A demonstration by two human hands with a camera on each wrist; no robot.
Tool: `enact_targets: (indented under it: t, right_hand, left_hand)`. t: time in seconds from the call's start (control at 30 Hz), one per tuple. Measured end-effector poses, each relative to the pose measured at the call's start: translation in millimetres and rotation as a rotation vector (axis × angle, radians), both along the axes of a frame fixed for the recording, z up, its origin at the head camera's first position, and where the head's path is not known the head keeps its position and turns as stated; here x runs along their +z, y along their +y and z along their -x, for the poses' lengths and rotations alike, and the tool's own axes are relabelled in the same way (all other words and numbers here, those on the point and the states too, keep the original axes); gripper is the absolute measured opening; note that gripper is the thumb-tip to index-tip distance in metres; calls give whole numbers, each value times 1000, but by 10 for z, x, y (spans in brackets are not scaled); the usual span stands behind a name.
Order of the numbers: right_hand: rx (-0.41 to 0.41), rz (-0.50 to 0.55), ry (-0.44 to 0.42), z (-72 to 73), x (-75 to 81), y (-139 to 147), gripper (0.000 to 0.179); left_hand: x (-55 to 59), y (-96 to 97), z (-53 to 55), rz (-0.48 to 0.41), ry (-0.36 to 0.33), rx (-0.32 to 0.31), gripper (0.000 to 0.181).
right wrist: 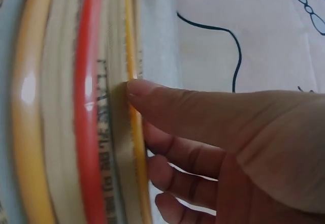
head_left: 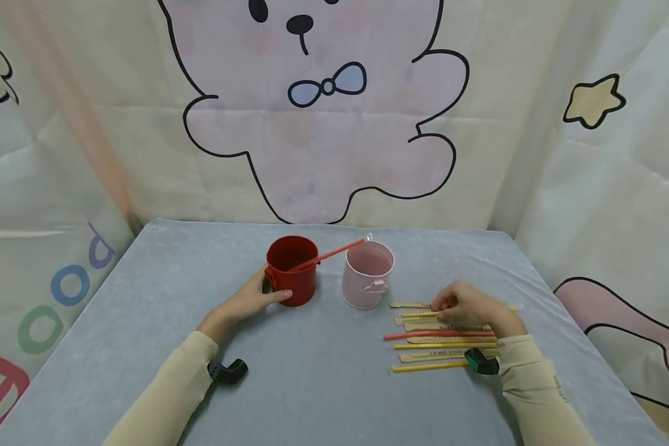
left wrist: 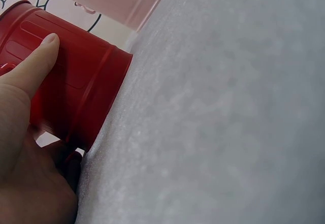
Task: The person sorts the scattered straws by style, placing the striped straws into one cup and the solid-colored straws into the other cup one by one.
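My left hand grips a small red metal bucket that stands on the table, its thumb across the front wall. A wrapped red straw leans out of that bucket toward the right, its tip overlapping the pink bucket's rim in the head view. Over the far part of a row of straws, my right hand pinches a thin yellow straw between thumb and fingers. Beside it lie paper-wrapped straws, another red straw and more yellow straws, partly hidden by the right hand and wrist.
A pale pink bucket stands just right of the red one, with a small handle lug on its side. Light blue-grey cloth covers the table. Printed fabric hangs behind and along both sides.
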State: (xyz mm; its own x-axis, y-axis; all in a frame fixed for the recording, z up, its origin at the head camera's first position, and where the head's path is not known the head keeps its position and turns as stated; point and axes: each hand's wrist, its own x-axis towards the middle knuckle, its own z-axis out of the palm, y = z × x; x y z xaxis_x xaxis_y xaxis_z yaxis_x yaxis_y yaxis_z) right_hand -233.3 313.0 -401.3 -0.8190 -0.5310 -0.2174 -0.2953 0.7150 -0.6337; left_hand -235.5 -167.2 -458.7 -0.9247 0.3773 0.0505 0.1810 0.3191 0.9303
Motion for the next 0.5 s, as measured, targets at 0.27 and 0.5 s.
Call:
enact_targets:
  t: [0.27,0.5]
  right_hand:
    - [-11,6,1,-31,-15,-48,4]
    - [-10,11,-8,-26,18,-64,3]
  left_hand:
    - [-11,-2,-10,4,-3,10,76]
    - [8,13,-2,12,-25,15,79]
